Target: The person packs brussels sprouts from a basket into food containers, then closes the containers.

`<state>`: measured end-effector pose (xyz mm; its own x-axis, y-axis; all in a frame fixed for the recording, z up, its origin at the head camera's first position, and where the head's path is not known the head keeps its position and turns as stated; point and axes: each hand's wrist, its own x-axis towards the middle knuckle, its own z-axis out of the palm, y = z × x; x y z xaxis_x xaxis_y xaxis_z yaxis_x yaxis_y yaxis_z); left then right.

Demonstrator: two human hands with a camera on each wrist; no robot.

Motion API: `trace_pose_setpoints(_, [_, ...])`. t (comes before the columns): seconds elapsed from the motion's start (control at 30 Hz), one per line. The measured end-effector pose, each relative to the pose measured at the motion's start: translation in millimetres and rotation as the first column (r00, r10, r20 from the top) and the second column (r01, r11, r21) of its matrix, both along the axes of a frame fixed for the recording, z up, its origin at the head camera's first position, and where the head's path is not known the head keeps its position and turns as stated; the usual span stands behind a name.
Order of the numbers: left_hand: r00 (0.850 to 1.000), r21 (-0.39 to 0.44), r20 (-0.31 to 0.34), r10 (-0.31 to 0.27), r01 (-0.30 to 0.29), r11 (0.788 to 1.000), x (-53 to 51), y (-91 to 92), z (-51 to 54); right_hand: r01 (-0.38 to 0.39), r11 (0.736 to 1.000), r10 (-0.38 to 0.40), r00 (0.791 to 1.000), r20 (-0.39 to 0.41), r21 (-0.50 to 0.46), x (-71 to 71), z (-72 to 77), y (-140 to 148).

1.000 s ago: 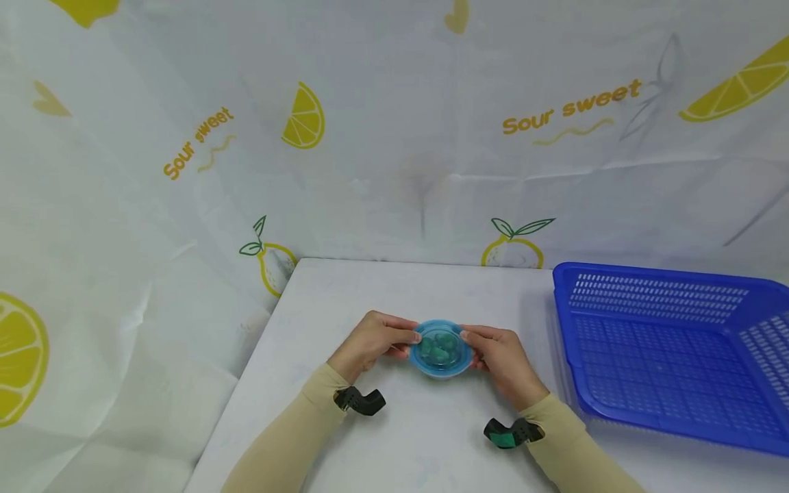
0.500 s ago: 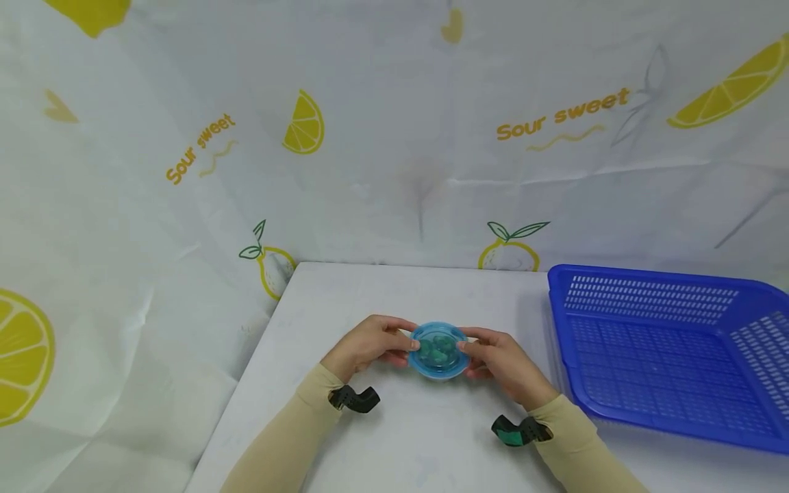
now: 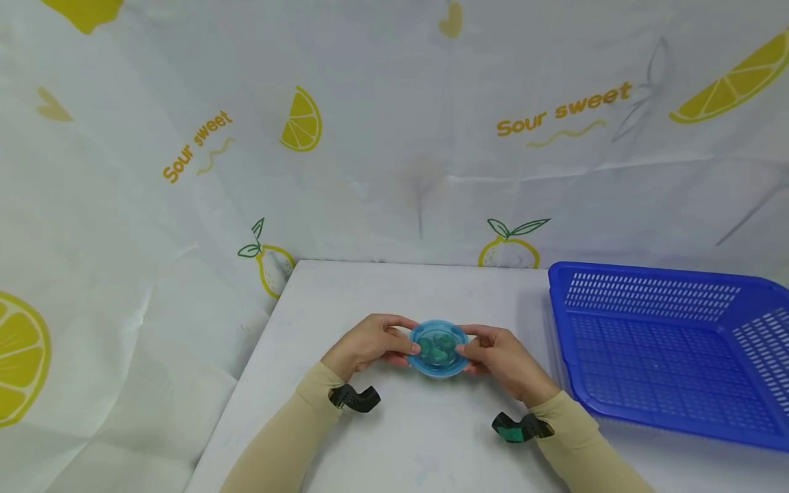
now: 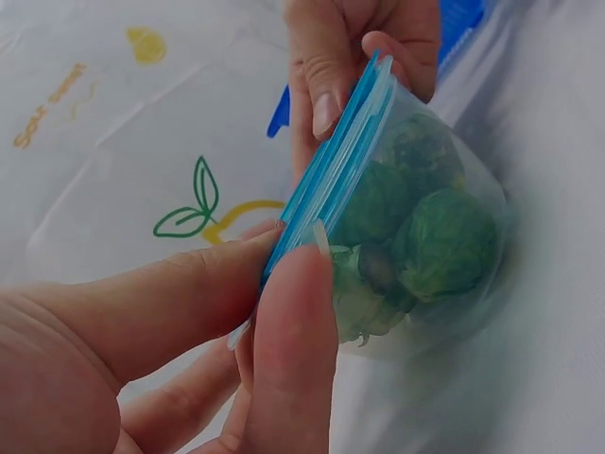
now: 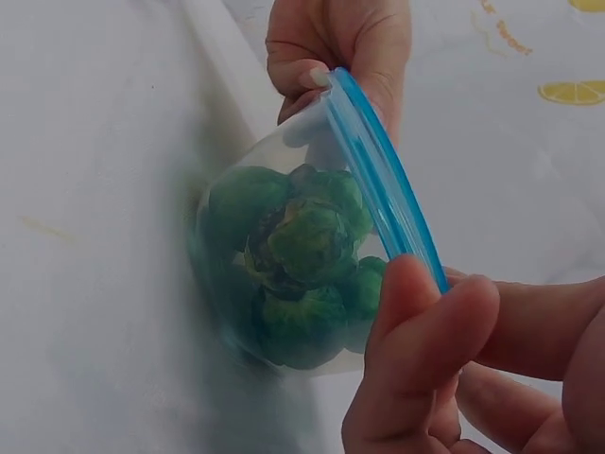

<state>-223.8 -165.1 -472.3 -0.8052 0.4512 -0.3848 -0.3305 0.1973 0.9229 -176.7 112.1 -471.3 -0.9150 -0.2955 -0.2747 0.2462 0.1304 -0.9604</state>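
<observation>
A clear plastic bowl (image 4: 492,203) with a round blue lid (image 3: 439,372) on it stands on the table. Several green Brussels sprouts (image 5: 301,241) show through its wall. On the left side of the lid my left hand (image 3: 368,344) pinches the rim, thumb on top and fingers below. From the opposite side my right hand (image 3: 504,361) grips the same rim between thumb and fingers. In both wrist views the lid lies along the bowl's rim. Whether it is fastened all the way round cannot be seen.
A blue plastic basket (image 3: 666,411) with slotted walls stands on the right of the white table (image 3: 394,438). Behind the table hangs a white sheet (image 3: 382,137) printed with lemons. A black band with a camera mount (image 3: 355,398) sits on each wrist.
Both thumbs have slid a little toward the near side of the lid. My right wrist has shifted slightly right. The bowl has hardly moved, and the head view has tilted slightly.
</observation>
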Motion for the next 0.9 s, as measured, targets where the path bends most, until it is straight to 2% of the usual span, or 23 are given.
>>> trace_pose_setpoints(0.73, [1.000,-0.011,-0.009,0.013,-0.014,1.000,3.3,-0.2,-2.3,0.031,0.999,-0.030,0.999,-0.024,0.043,2.8,-6.4,-4.3])
trace_pose_setpoints(0.8, [1.000,-0.013,-0.005,0.010,-0.010,1.000,2.7,-0.3,-2.4,0.027,0.997,-0.025,0.999,-0.035,0.071,2.5,-5.4,-4.1])
trace_pose_setpoints(0.9, [1.000,-0.018,0.004,0.004,-0.004,1.000,0.4,-2.1,-1.4,0.050,0.983,-0.037,0.997,-0.074,0.177,2.3,-0.3,-5.5])
